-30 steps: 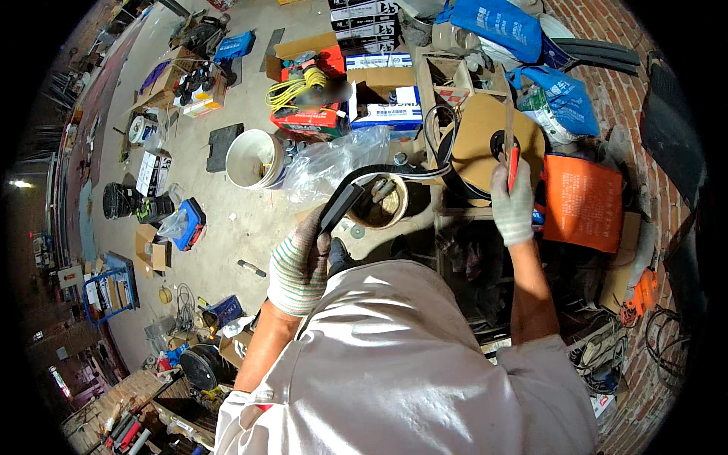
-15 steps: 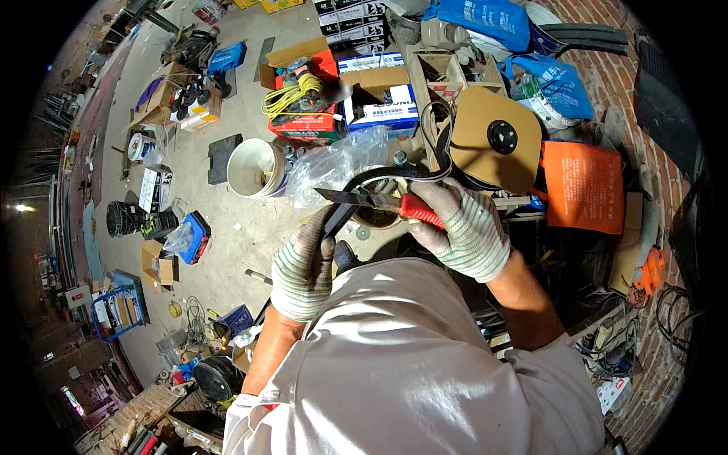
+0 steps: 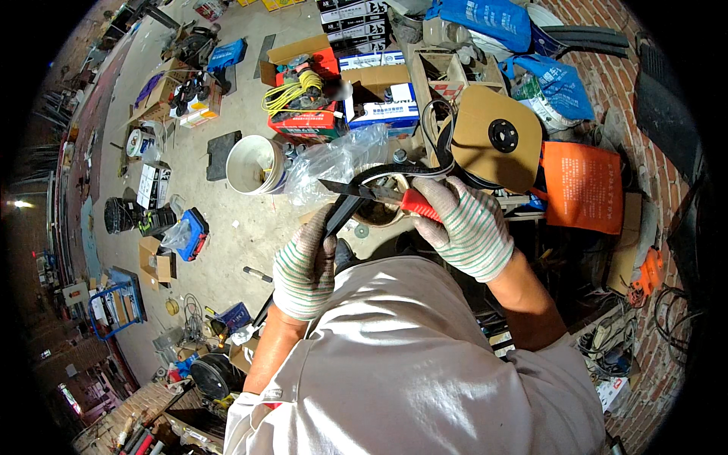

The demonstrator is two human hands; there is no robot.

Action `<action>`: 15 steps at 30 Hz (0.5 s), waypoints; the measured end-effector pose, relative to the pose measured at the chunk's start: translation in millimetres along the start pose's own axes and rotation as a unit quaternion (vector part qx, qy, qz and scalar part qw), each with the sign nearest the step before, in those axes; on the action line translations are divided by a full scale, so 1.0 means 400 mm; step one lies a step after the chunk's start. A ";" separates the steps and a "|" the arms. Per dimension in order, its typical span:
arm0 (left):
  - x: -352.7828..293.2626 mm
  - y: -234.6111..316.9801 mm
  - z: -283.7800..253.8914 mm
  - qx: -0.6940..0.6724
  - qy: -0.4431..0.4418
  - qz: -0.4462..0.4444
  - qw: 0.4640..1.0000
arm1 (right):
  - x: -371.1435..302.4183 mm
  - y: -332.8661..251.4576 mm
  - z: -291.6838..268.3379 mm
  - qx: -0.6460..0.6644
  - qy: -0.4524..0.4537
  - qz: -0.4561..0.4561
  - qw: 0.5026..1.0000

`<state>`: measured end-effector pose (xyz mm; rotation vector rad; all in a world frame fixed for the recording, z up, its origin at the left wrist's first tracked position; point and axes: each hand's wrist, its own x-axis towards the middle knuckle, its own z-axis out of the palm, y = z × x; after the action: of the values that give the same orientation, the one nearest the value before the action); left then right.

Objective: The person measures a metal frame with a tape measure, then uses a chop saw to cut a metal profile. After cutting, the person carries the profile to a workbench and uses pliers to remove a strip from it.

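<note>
My right hand (image 3: 466, 227), in a striped knit glove, is closed round the red handle of a knife (image 3: 418, 205). The knife's dark pointed blade reaches left, across a black rubber-like strip (image 3: 345, 211). My gloved left hand (image 3: 305, 265) grips that strip just below the blade. From there the strip arches right above the blade and runs up beside a large cardboard-sided reel (image 3: 485, 155); its lighter edge shows on the bend. Whether the blade touches the strip I cannot tell. A round container of small parts (image 3: 383, 212) is partly hidden behind blade and strip.
Beyond my hands lie a clear plastic bag (image 3: 334, 167) and a white bucket (image 3: 252, 163). Farther off stand a red box with yellow cord (image 3: 303, 121) and a blue-and-white carton (image 3: 387, 114). At the right, an orange bag (image 3: 582, 187) hangs near a brick wall (image 3: 663, 144).
The knife and both hands stay nearly in place; the blade tip is slightly farther right and the strip's bend has shifted a little. Both hands keep their grip.
</note>
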<state>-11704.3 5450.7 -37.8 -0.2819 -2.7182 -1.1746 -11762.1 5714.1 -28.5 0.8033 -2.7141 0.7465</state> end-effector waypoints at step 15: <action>-0.027 0.012 0.040 -0.012 -0.029 -0.020 0.999 | -0.076 0.002 0.008 -0.040 -0.067 0.081 0.994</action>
<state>-11694.2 5464.5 -47.7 -0.2695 -2.7728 -1.2295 -11737.4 5726.7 -41.8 0.6423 -2.9361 0.6311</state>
